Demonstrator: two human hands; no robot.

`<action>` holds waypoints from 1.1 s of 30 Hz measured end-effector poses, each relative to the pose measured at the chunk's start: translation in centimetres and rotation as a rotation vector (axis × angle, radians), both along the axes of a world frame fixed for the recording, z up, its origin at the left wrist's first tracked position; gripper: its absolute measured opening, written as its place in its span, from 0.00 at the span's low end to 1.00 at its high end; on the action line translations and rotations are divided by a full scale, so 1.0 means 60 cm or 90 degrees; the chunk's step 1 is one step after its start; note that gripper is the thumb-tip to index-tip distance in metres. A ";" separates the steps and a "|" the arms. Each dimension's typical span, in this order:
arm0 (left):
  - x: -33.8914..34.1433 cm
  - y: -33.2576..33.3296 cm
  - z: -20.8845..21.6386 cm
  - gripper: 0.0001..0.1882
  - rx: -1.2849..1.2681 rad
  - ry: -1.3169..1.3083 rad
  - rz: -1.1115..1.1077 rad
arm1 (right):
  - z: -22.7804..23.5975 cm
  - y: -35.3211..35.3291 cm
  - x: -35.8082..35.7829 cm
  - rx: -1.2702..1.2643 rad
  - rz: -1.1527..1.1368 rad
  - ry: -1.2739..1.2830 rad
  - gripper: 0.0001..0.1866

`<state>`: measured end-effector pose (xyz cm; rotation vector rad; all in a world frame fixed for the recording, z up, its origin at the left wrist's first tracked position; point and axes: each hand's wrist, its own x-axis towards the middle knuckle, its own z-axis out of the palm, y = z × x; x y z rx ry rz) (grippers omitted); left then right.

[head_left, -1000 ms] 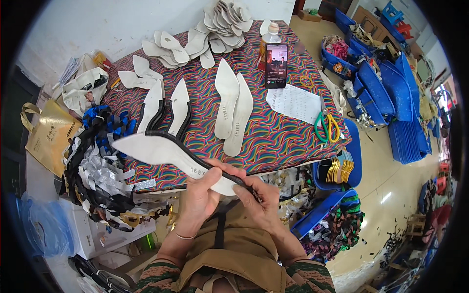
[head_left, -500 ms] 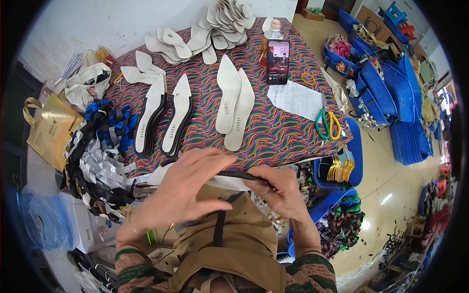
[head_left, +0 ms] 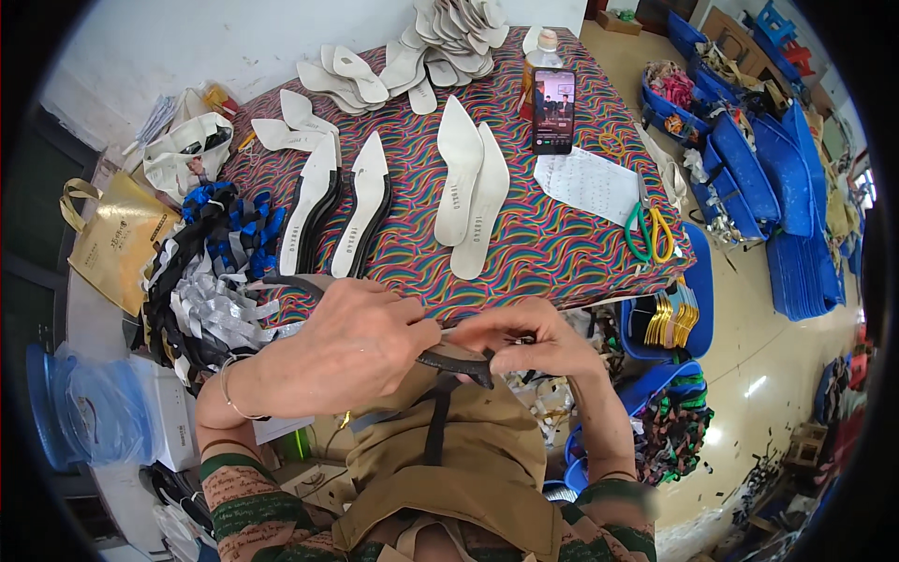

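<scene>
Over my lap at the table's front edge, a shoe insole (head_left: 456, 360) with a black-trimmed edge lies across both hands, its dark side up. My left hand (head_left: 361, 347) is closed over its middle, fingers curled. One narrow end sticks out beyond that hand towards the left. At the other end my right hand (head_left: 538, 342) pinches the rim between thumb and fingers; the fingertips are partly hidden. On the table beyond stand two stacks of black-edged white insoles, a left stack (head_left: 314, 192) and a right stack (head_left: 368, 197). Two plain white insoles (head_left: 482, 206) overlap to their right.
The patterned tablecloth (head_left: 562, 267) carries a heap of insoles (head_left: 459, 33), a phone (head_left: 553, 112) against a bottle, a paper sheet (head_left: 585, 187) and scissors (head_left: 661, 236). Black and silver strips (head_left: 220, 314) hang at left. Blue bins (head_left: 702, 281) stand on the right.
My left hand, spread open before, has closed over the insole. The insole has turned to show its broad dark face, and my right hand has changed its grip. The view has shifted slightly.
</scene>
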<state>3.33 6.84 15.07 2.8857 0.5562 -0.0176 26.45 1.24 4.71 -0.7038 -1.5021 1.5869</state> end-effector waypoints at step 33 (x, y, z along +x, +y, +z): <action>0.040 -0.038 -0.120 0.16 -1.008 -0.715 0.376 | -0.072 -0.090 -0.095 -0.056 -0.412 0.104 0.05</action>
